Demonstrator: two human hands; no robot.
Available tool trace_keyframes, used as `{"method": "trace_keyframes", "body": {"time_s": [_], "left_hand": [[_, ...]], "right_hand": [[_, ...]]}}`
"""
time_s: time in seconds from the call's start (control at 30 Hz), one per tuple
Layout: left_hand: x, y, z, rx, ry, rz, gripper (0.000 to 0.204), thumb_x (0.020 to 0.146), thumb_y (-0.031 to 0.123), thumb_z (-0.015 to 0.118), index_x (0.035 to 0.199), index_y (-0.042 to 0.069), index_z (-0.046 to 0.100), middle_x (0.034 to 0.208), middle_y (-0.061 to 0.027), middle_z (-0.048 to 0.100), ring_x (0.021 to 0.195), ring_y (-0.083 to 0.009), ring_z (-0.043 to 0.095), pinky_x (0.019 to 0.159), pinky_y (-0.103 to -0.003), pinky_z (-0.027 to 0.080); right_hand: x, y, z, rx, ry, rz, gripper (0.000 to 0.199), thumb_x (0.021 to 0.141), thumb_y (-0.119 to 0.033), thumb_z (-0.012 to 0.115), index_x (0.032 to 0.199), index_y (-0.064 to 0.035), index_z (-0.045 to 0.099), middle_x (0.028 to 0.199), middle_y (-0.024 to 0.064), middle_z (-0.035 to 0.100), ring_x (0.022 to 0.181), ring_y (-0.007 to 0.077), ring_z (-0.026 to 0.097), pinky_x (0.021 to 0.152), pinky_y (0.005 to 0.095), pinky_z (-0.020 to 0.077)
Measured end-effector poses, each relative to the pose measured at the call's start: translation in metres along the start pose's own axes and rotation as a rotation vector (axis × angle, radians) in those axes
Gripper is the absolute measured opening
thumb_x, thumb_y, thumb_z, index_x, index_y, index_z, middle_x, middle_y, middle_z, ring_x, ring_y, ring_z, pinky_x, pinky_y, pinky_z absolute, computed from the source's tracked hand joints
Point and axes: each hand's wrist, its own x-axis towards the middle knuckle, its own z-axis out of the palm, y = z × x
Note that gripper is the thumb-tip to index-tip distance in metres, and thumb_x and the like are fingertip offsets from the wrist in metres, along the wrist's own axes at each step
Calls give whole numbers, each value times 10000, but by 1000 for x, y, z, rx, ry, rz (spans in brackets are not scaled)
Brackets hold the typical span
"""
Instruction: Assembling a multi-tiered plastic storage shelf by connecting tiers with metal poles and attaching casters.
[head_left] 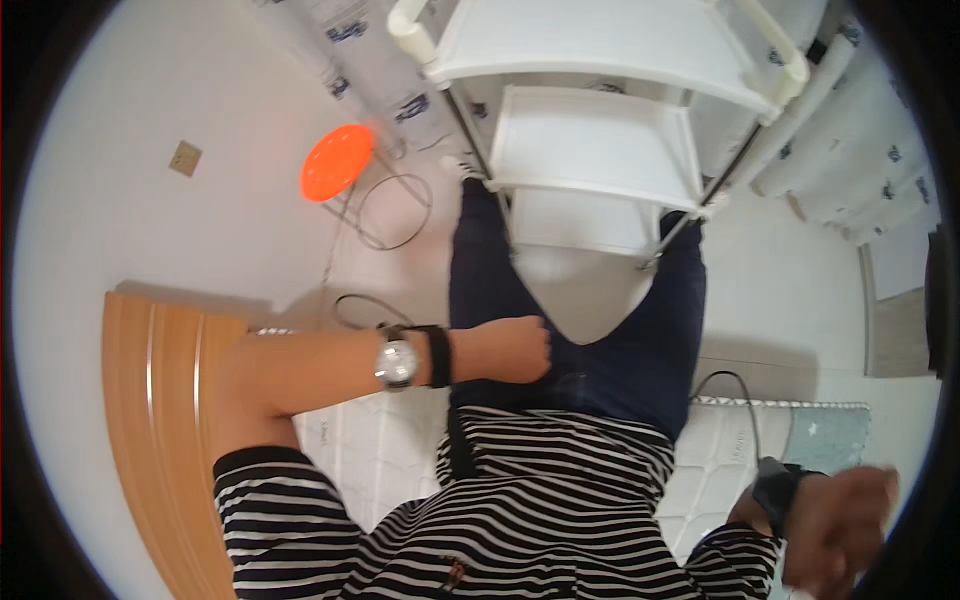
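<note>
My left hand (515, 350) rests over my lap in a loose fist, with nothing showing in it. A round-faced wristwatch (396, 364) and a black band (438, 356) circle that wrist. Out at the lower right, my right hand (838, 530) is raised beside my body and smeared by motion, so its fingers are hard to read. A dark strapped device (775, 492) sits on the right wrist. Below both hands are my dark trousers (575, 385). Neither hand touches the white tiered cart (600, 150) in front of me.
An orange round stool (338, 163) with metal legs stands at the far left. I sit on a white mattress (700, 480), with a wooden headboard (150, 400) on the left. Black cables (735, 378) run near the mattress. Patterned curtains (840, 180) hang at the far right.
</note>
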Motion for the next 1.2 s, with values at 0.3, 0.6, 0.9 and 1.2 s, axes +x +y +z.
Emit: {"method": "trace_keyframes", "body": {"time_s": [0.3, 0.6, 0.9, 1.2], "left_hand": [[-88, -12, -8, -519, -336, -480, 611, 885, 533, 431, 607, 39, 659, 587, -153, 604, 582, -349, 601, 588, -425, 493], [-65, -63, 42, -1135, -691, -658, 681, 841, 637, 440, 513, 67, 619, 475, -39, 571, 471, -193, 604, 530, -296, 504], [-26, -163, -41, -1332, -933, -536, 383, 864, 311, 613, 1004, -45, 590, 887, -236, 620, 718, -362, 574, 677, -427, 465], [64, -219, -178, -1014, -465, -294, 353, 878, 314, 575, 998, -17, 602, 884, -230, 624, 736, -370, 586, 677, -425, 464]], "right_hand": [[-172, 64, 31, 309, -1191, 818, 72, 801, -139, 590, 795, -68, 599, 680, 103, 613, 637, 299, 611, 570, 390, 470], [-223, 122, 79, 602, -1678, 1827, 575, 840, -524, 567, 596, -6, 621, 495, 73, 581, 432, 143, 579, 447, 264, 483], [-220, 158, 75, 811, -1620, 2071, 653, 809, -601, 539, 602, 13, 614, 501, 110, 577, 429, 197, 584, 426, 312, 488], [-127, 143, 11, 908, -1312, 2158, 644, 838, -578, 518, 627, 25, 599, 530, 129, 546, 490, 245, 593, 433, 354, 490]]}}
